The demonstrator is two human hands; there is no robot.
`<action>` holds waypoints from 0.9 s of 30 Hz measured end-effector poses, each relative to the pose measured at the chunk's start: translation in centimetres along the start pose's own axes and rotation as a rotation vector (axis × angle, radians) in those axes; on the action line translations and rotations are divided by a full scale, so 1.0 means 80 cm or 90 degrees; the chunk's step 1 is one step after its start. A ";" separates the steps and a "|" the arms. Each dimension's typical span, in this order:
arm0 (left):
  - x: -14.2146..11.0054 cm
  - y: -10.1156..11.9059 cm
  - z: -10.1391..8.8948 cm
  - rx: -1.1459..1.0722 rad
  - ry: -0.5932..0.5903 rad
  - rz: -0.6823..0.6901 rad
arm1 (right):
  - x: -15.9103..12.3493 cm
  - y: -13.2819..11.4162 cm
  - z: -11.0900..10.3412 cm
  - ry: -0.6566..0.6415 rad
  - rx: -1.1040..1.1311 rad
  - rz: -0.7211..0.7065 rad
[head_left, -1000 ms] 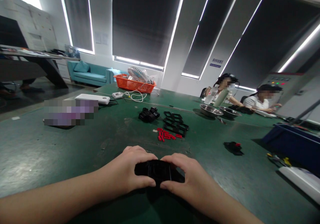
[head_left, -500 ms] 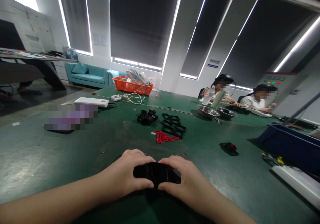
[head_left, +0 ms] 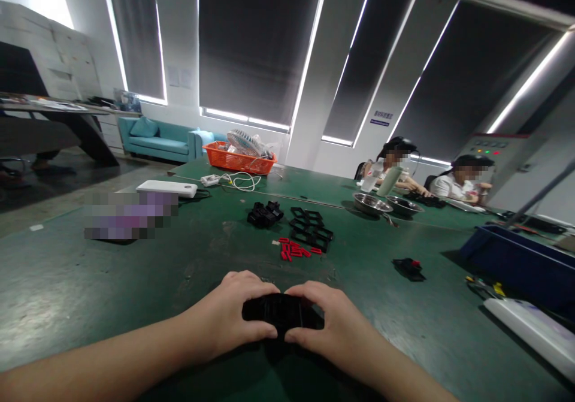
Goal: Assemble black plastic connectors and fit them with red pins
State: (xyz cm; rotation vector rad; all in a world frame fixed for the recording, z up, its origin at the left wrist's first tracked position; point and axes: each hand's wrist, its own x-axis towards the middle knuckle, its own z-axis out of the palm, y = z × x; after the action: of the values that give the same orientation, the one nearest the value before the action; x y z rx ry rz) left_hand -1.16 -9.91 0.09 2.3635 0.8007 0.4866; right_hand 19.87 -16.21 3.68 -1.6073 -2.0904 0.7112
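My left hand (head_left: pixel 233 315) and my right hand (head_left: pixel 327 324) both grip a small black plastic part (head_left: pixel 281 312) low over the green table (head_left: pixel 112 282). Fingers of each hand curl over its top, with thumbs pressed on its near side. Most of the part is hidden under my fingers. Farther out lie several small red pieces (head_left: pixel 296 249), a stack of flat black frames (head_left: pixel 312 228) and a clump of black parts (head_left: pixel 265 213).
Another black part with a red piece (head_left: pixel 408 267) lies to the right. A blue bin (head_left: pixel 516 258), a white device (head_left: pixel 530 330), an orange basket (head_left: pixel 238 156), a white power bank (head_left: pixel 167 187) and metal bowls (head_left: pixel 372 201) stand around. Two people sit at the far right.
My hands have stayed closed on the black part and pressed slightly closer together. The view has shifted a little.
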 end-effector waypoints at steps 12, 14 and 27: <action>-0.002 -0.003 0.003 0.005 0.007 0.014 | 0.000 0.002 0.000 -0.010 -0.017 -0.013; -0.002 -0.003 0.003 0.005 0.006 0.015 | 0.000 0.000 0.000 -0.013 -0.020 -0.009; -0.001 -0.003 0.003 0.020 0.005 0.028 | 0.000 0.000 0.001 -0.016 -0.025 -0.037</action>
State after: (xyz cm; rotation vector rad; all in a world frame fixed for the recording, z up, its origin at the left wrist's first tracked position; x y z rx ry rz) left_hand -1.20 -9.89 -0.24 2.4141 0.7672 0.5048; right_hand 19.82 -16.25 3.67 -1.5597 -2.1723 0.6790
